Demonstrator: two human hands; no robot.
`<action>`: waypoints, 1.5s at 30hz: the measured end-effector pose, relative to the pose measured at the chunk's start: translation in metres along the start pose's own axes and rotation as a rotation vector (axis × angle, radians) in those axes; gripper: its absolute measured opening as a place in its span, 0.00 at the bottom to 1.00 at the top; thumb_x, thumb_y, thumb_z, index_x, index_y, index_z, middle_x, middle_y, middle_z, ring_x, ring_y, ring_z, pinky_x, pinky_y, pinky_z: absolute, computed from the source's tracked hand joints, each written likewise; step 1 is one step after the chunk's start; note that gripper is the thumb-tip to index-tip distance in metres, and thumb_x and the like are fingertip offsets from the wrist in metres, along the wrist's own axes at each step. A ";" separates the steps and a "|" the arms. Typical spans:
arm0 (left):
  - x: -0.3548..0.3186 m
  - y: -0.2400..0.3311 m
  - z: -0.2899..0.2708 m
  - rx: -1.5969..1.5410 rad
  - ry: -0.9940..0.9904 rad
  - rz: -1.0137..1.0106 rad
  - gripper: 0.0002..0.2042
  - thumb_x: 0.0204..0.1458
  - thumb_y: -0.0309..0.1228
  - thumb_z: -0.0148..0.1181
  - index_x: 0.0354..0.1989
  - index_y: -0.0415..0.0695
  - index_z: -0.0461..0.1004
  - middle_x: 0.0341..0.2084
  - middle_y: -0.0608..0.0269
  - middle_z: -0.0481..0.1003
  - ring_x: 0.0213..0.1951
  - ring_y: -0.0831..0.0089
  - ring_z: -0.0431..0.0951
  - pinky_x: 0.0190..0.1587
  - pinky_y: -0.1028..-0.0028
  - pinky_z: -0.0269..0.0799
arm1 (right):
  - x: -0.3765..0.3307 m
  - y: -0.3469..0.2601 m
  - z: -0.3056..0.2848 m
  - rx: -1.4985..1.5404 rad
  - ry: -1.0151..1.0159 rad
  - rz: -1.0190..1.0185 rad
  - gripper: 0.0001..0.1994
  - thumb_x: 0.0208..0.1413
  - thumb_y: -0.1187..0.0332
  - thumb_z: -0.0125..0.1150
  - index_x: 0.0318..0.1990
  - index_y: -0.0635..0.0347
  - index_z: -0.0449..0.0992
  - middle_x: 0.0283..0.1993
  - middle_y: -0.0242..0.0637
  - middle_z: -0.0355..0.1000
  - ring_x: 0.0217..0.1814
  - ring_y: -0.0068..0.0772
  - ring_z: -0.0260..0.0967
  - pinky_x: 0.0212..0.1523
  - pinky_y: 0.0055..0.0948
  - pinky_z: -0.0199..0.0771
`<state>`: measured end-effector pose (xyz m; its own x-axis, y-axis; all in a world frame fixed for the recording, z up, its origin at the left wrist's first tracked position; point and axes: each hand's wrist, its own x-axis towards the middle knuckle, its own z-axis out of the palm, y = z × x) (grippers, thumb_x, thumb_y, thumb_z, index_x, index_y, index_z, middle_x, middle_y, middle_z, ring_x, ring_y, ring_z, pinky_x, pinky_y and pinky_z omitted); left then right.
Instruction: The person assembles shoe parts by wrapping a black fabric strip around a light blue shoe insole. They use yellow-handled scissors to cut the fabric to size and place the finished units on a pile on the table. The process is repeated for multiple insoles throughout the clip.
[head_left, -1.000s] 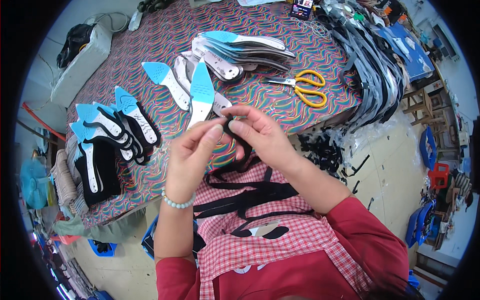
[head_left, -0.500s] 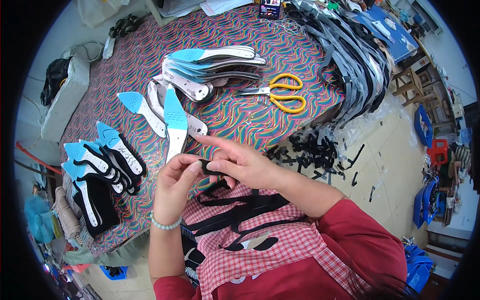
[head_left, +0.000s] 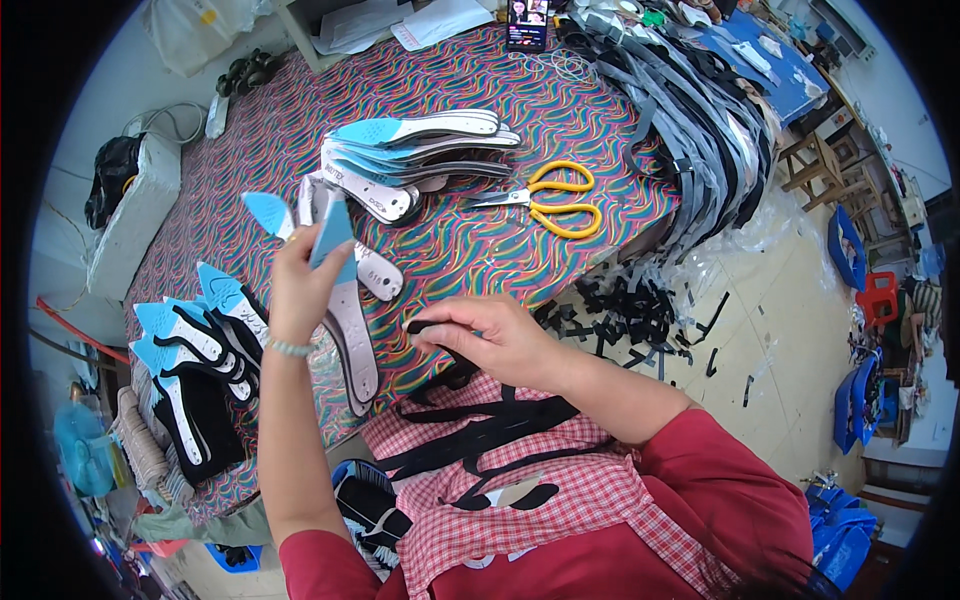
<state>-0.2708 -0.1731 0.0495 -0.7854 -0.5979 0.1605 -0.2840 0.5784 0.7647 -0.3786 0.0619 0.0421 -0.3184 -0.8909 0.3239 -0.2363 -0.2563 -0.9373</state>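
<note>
With my left hand (head_left: 308,278) I grip the blue pointed end of a white insole (head_left: 350,345); its rounded end hangs down toward the table's near edge. Other insoles (head_left: 380,278) lie beneath and beside it. My right hand (head_left: 492,335), close to the table edge, pinches the end of a black strap (head_left: 424,326) between thumb and fingers. The rest of that strap is partly hidden behind the hand. More black strap (head_left: 510,428) lies across the checked apron on my lap.
A stack of insoles (head_left: 440,128) and yellow-handled scissors (head_left: 560,200) lie farther back. Insoles with black straps (head_left: 215,340) sit at the left. Grey and black strips (head_left: 700,140) hang over the right table edge. Black scraps (head_left: 645,320) litter the floor.
My left hand has left the strap, moved up and left, and taken hold of the insole's blue end. My right hand keeps the strap and has shifted slightly right.
</note>
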 end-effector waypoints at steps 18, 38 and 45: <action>-0.086 0.046 -0.037 -0.434 0.111 0.462 0.26 0.49 0.46 0.63 0.48 0.38 0.66 0.42 0.53 0.71 0.47 0.64 0.71 0.52 0.66 0.65 | 0.055 -0.052 0.027 -0.012 -0.226 -0.708 0.11 0.40 0.72 0.68 0.34 0.53 0.79 0.47 0.37 0.65 0.54 0.44 0.63 0.54 0.42 0.63; -0.004 -0.044 -0.093 -0.313 0.139 0.039 0.18 0.63 0.36 0.45 0.53 0.35 0.64 0.43 0.50 0.75 0.43 0.63 0.77 0.48 0.70 0.72 | -0.063 -0.036 -0.041 -0.570 0.118 -0.499 0.14 0.41 0.80 0.62 0.40 0.61 0.80 0.47 0.39 0.74 0.45 0.39 0.73 0.45 0.33 0.75; -0.039 0.046 -0.003 0.012 -0.168 0.385 0.35 0.45 0.20 0.63 0.64 0.38 0.57 0.61 0.49 0.63 0.62 0.56 0.64 0.61 0.67 0.59 | -0.070 -0.026 -0.040 -0.557 0.235 -0.244 0.16 0.41 0.83 0.59 0.41 0.59 0.80 0.51 0.41 0.72 0.50 0.42 0.71 0.50 0.35 0.72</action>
<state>-0.2513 -0.1246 0.0796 -0.9138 -0.2390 0.3285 0.0419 0.7489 0.6613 -0.3870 0.1463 0.0495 -0.3728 -0.7101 0.5974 -0.7473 -0.1519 -0.6469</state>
